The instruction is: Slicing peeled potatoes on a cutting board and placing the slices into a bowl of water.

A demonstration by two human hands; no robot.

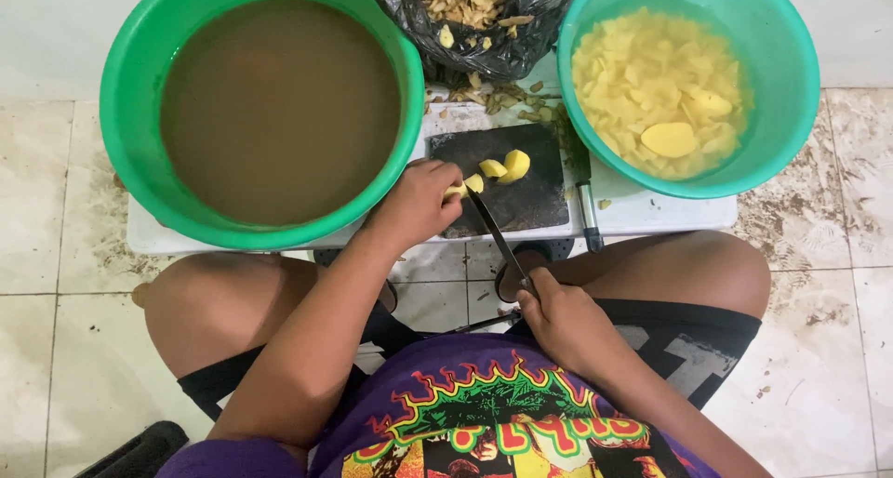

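My left hand [417, 204] presses a yellow potato piece [456, 190] against the small dark cutting board [526, 199]. My right hand [558, 320] grips the handle of a knife [493, 232], whose blade tip touches that piece. Two more cut potato chunks [507, 166] lie on the board just beyond the blade.
A large green basin of brown water [279, 106] stands at the left. A teal basin [791, 78] at the right holds cut potato in water. A black bag of peelings [474, 18] sits between them. A second knife [588, 213] lies beside the board on the white table [670, 213].
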